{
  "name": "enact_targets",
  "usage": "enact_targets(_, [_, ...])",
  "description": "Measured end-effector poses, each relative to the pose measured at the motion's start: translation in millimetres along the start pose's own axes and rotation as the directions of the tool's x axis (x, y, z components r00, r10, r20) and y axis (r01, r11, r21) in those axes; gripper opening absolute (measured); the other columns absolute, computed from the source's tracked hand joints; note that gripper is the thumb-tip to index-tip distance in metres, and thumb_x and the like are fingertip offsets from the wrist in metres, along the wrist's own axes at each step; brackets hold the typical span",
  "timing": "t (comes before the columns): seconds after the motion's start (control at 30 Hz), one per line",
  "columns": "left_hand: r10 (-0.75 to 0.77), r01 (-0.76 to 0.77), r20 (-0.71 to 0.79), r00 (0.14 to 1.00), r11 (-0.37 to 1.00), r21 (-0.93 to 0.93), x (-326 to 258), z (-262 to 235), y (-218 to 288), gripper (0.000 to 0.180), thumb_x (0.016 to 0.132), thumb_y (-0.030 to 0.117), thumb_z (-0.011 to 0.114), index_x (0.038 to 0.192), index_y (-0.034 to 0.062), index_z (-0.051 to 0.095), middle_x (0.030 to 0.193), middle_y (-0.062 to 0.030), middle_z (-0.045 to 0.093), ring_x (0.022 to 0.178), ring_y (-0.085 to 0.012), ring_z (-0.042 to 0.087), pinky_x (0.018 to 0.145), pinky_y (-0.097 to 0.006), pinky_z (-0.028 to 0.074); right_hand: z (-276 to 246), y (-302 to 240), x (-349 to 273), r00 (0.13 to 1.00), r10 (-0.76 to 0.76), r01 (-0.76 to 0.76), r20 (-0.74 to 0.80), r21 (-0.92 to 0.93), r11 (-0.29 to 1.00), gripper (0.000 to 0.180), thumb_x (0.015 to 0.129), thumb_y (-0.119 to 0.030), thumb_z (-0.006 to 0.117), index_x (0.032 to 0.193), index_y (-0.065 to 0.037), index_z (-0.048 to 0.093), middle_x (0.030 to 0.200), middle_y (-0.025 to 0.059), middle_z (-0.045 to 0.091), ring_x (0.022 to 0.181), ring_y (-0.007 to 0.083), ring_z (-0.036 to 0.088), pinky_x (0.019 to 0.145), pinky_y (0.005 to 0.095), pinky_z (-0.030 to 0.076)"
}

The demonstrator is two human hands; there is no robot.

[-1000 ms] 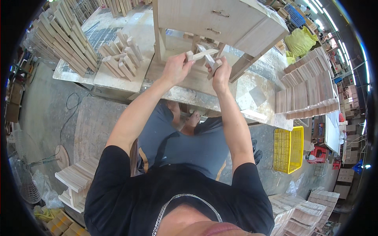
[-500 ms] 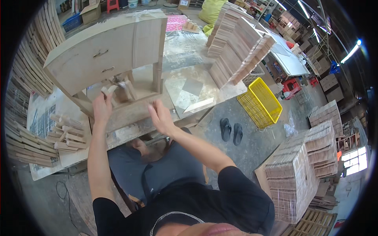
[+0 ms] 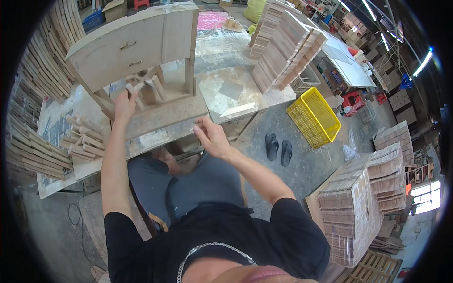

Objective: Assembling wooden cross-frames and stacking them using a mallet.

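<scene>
My left hand [image 3: 125,104] reaches under the panel of a wooden machine frame [image 3: 137,47] on the bench. Its fingers are closed on a short wooden piece [image 3: 135,88], partly hidden by them, beside the wooden blocks [image 3: 153,89] inside the frame. My right hand [image 3: 211,137] hovers by the bench's front edge, right of the frame's base. Its fingers are curled in a pinch; whatever may be in them is too small to make out. Left of my left forearm lies a pile of short wooden sticks [image 3: 87,137].
Tall stacks of wooden slats [image 3: 278,52] stand at the bench's right end. A yellow plastic crate [image 3: 314,118] and a pair of black sandals [image 3: 278,150] are on the floor. Wrapped wood stacks [image 3: 347,212] stand at right; long boards [image 3: 52,56] lean at left.
My right hand has drawn back to the right, away from the frame, with its fingers curling closed. My left hand stays near the blocks. The whole view has shifted slightly.
</scene>
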State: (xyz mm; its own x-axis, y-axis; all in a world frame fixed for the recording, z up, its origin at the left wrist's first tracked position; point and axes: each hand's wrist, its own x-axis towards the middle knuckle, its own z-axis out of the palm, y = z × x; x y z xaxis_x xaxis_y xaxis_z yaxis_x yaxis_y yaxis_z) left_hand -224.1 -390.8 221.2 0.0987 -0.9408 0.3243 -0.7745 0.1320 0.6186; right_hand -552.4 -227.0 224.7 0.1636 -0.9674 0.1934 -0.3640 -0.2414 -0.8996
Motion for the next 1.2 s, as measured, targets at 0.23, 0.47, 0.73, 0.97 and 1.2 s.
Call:
enact_targets(0.23, [0.093,-0.092,0.004,0.996,0.992,-0.08,-26.9,-19.9,-17.0,0.037,0.094,0.034,0.066,0.097,-0.0032,0.065,0.087,-0.0247,0.068,0.081,-0.0404,0.065,0.072,-0.046,0.05,-14.2,-15.4,-16.5,0.983,-0.139,0.151,0.123,-0.095,0.984,0.025,0.099,-0.016,0.064,0.117,0.001,0.061,0.083,0.0164,0.069,0.073,0.0267,0.068,0.069,0.0372,0.054])
enact_targets(0.47, [0.155,-0.154,0.061,0.986,0.988,-0.033,-73.6,-46.3,11.5,0.035,0.093,0.031,0.07,0.104,-0.0025,0.068,0.085,-0.0203,0.071,0.075,-0.0319,0.067,0.069,-0.042,0.052,-31.0,-43.0,16.2,0.868,-0.432,0.497,0.245,-0.401,0.77,0.04,0.079,0.003,0.072,0.118,-0.006,0.069,0.109,0.0134,0.066,0.089,0.0293,0.065,0.079,0.0397,0.055])
enact_targets(0.73, [-0.231,0.396,0.373,0.899,0.792,-0.465,-155.4,-150.1,50.3,0.031,0.097,0.027,0.068,0.095,-0.0042,0.071,0.075,-0.0065,0.067,0.065,-0.0089,0.064,0.056,-0.025,0.051,39.9,-113.9,49.4,0.339,-0.665,0.904,0.666,-0.426,0.035,0.057,0.071,-0.008,0.066,0.128,-0.013,0.068,0.131,0.0064,0.061,0.101,0.0253,0.058,0.088,0.0353,0.052])
enact_targets(0.97, [-0.404,0.285,-0.174,0.898,0.836,-0.469,-199.8,-206.1,-4.9,0.04,0.092,0.033,0.074,0.102,-0.0053,0.07,0.087,-0.011,0.073,0.082,-0.0173,0.071,0.078,-0.032,0.059,70.1,-168.0,90.4,0.279,-0.818,0.96,0.504,-0.168,0.224,0.032,0.077,-0.005,0.074,0.108,-0.005,0.071,0.111,0.0098,0.07,0.09,0.0254,0.064,0.077,0.0332,0.054])
enact_targets(1.2, [-0.452,0.443,-0.506,0.735,0.884,-0.146,-184.7,-148.6,-133.3,0.115,0.063,0.038,0.091,0.151,-0.0091,0.033,0.143,-0.0311,0.049,0.134,-0.0396,0.051,0.115,-0.043,0.04,162.8,-217.5,161.4,0.77,-0.617,0.514,0.164,0.412,0.752,0.007,0.092,-0.003,0.075,0.096,0.002,0.073,0.1,0.01,0.072,0.077,0.011,0.062,0.068,0.0264,0.05])
